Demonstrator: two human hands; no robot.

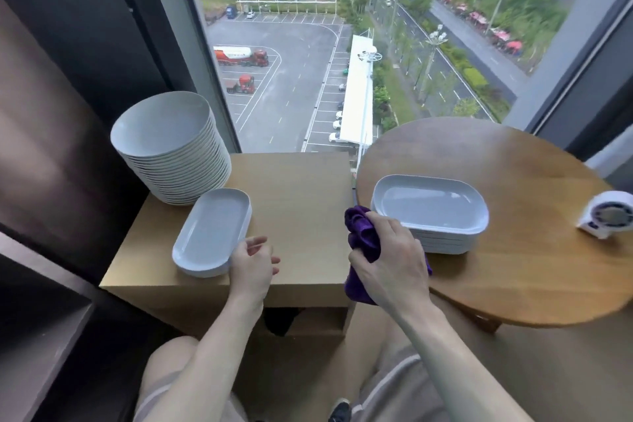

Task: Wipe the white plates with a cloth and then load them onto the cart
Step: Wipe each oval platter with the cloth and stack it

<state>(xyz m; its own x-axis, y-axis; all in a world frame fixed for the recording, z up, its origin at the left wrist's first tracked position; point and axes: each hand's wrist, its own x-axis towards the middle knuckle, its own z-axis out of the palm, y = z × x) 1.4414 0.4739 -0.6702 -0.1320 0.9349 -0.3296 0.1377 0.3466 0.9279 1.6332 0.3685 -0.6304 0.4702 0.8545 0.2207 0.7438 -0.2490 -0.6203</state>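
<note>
Low in the frame my right grip (390, 260) is closed round the purple cloth (364, 233), just beside the stack of white oval plates (431, 209) on the round table (513, 267) at right, while my left grip (251, 267) hangs loosely curled and empty beside the two oval plates (209, 233) on the square table (301, 188) at centre-left.

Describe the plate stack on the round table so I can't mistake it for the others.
Find the round table on the right. Near its left edge, beside the purple cloth, sits the oval stack. The other oval pile is lower and lies on the square stand, next to tall round plates.
</note>
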